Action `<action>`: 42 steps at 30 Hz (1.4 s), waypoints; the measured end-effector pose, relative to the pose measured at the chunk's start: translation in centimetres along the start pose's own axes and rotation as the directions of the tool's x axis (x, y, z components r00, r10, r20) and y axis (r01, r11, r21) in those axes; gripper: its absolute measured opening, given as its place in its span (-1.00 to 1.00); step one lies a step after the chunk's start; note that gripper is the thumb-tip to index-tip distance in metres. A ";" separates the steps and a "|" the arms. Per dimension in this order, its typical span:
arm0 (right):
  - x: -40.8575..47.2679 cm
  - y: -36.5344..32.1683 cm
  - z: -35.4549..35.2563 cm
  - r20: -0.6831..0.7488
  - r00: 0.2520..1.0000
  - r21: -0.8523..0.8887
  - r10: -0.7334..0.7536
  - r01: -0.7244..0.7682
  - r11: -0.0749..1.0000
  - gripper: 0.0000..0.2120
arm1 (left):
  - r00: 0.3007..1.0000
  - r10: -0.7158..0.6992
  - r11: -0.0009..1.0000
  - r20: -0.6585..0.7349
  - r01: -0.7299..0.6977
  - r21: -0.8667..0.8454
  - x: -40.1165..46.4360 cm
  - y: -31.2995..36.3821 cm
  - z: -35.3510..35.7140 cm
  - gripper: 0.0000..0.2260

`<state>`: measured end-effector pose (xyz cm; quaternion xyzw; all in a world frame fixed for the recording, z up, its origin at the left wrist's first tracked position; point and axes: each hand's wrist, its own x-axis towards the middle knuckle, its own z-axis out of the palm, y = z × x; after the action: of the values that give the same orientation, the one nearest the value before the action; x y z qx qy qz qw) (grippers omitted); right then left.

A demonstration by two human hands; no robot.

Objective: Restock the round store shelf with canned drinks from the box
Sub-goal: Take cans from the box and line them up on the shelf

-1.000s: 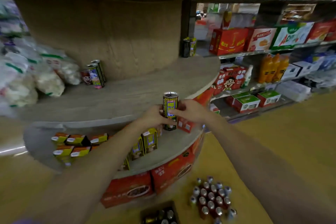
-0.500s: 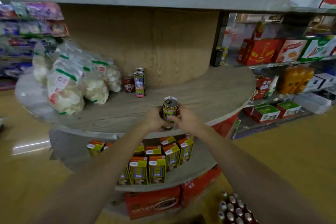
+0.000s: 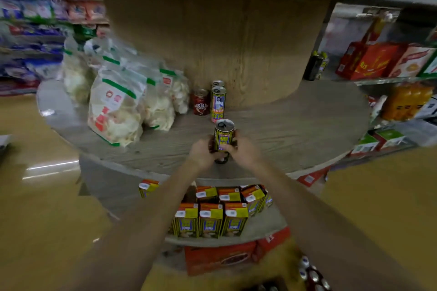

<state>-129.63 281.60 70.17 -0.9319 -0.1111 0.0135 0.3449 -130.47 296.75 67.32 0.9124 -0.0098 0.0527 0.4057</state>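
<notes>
Head view: left hand (image 3: 203, 152) and right hand (image 3: 241, 150) clasp a yellow-labelled can (image 3: 223, 136) (writing blurred).

Both hands carried the can (image 3: 224, 135) forward — over the shelf (image 3: 295, 130).

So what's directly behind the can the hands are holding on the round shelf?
Behind the held can, gripped by the left hand and right hand, two tall cans stand in file beside a short red can, before the wooden core. The rear can is mostly covered.
</notes>
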 end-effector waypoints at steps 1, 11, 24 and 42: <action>0.3 -0.1 0.1 0.001 1.000 0.004 0.011 -0.011 1.000 -0.57 | 1.000 0.002 1.000 0.003 -0.002 0.006 0.3 0.0 -0.2 -0.58; 3.7 0.4 1.0 -0.031 0.999 0.059 0.030 -0.028 0.998 -0.56 | 0.999 -0.020 0.999 0.042 0.018 0.038 3.4 -0.3 -0.7 -0.59; 11.7 4.1 -1.4 0.087 0.996 0.241 0.021 -0.042 0.970 -0.64 | 0.992 -0.120 0.969 0.030 0.124 -0.214 9.1 -3.0 -3.9 -0.70; 13.1 2.7 1.7 0.193 0.981 0.095 0.008 -0.027 0.995 -0.35 | 0.954 0.124 0.962 0.274 -0.047 -0.270 11.1 -2.2 -3.9 -0.53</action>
<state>-116.54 283.57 67.82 -0.9094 -0.1350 0.1119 0.3772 -119.61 301.41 69.49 0.8479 -0.1153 -0.0647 0.5134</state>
